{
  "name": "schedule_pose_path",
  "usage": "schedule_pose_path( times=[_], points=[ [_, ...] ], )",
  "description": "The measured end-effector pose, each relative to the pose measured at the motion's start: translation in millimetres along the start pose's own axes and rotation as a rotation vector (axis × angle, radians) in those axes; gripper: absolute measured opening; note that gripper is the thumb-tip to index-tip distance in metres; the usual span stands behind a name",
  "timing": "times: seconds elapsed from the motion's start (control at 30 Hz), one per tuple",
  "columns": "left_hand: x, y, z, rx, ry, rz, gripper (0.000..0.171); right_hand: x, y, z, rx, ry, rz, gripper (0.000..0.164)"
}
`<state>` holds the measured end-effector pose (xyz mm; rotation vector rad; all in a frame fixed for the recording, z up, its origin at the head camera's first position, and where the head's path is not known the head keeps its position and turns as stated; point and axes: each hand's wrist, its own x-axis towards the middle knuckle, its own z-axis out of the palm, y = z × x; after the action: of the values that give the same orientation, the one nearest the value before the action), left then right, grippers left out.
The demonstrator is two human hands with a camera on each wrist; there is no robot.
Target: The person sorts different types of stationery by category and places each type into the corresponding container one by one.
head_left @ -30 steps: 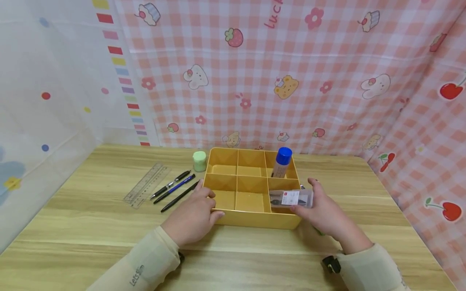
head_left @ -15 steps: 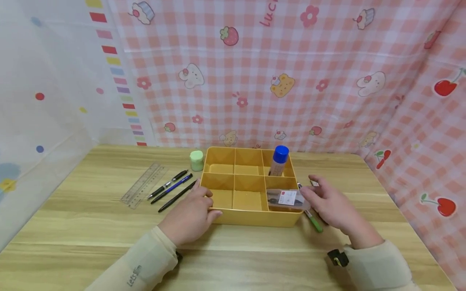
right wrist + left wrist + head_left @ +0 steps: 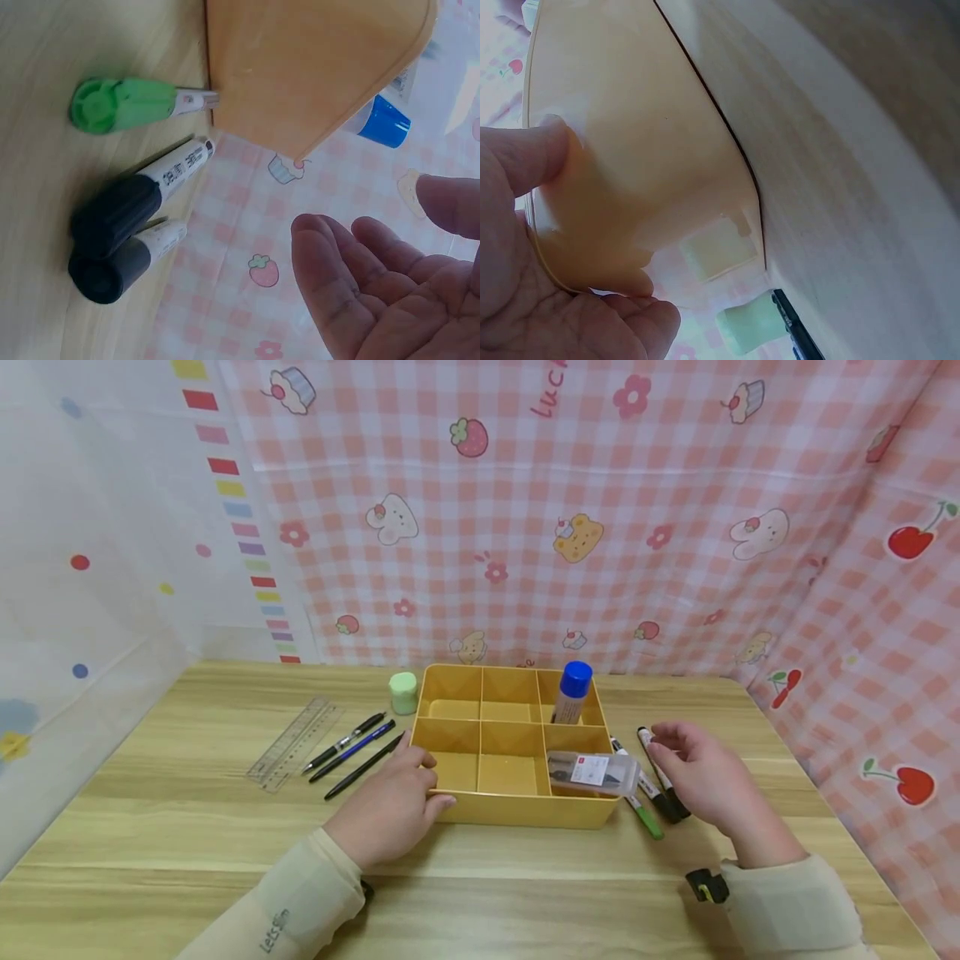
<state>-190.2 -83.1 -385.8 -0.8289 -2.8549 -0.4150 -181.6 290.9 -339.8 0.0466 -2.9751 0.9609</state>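
Surface: While my forearms reach in from the near edge, the wood-grain surface (image 3: pixel 480 902) spreads back to hanging cloth on its far side and both flanks.
Cloth: A pink-and-white checked sheet (image 3: pixel 450 552) with strawberries, cupcakes and flowers hangs behind; another checked sheet (image 3: pixel 900 635) with cherries is on my right, and a white sheet (image 3: pixel 120 510) with coloured dots is on my left.
Tray: The yellow tray (image 3: pixel 517 811), with six compartments, sits mid-surface; a blue-capped glue stick (image 3: pixel 572 695) stands in its far right compartment.
Plastic case: The clear plastic case (image 3: pixel 592 771) lies in the near right compartment, its right end poking out over the rim.
Left side: A clear ruler (image 3: pixel 292 743), a black-and-clear pen (image 3: pixel 344 743), a blue pen (image 3: pixel 352 752) and a black pen (image 3: pixel 365 766) lie in a loose row, with a pale green block (image 3: pixel 403 693) just beside the tray.
Left grip: My left grip (image 3: pixel 390 810) holds the tray's near left corner, thumb on the front wall.
Right grip: My right grip (image 3: pixel 712 785) is loosely spread, holding nothing, near two black-capped markers (image 3: pixel 142 195) and a green-ended pen (image 3: pixel 124 105).
Change: A second ago my right grip held the case; now they are apart, and the markers show more fully.
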Motion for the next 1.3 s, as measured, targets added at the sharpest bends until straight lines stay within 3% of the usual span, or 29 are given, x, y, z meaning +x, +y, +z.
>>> schedule_pose_path(
  times=[0.77,1.3],
  points=[
    [1.0,-0.2,-0.5,0.021,0.016,0.026,0.033,3.2,9.1,0.3,-0.079,-0.044,0.045,0.046],
    [0.6,-1.0,-0.4,0.020,0.015,0.027,0.033,6.5,15.3,2.3,-0.131,-0.077,0.019,0.041]
  ],
)
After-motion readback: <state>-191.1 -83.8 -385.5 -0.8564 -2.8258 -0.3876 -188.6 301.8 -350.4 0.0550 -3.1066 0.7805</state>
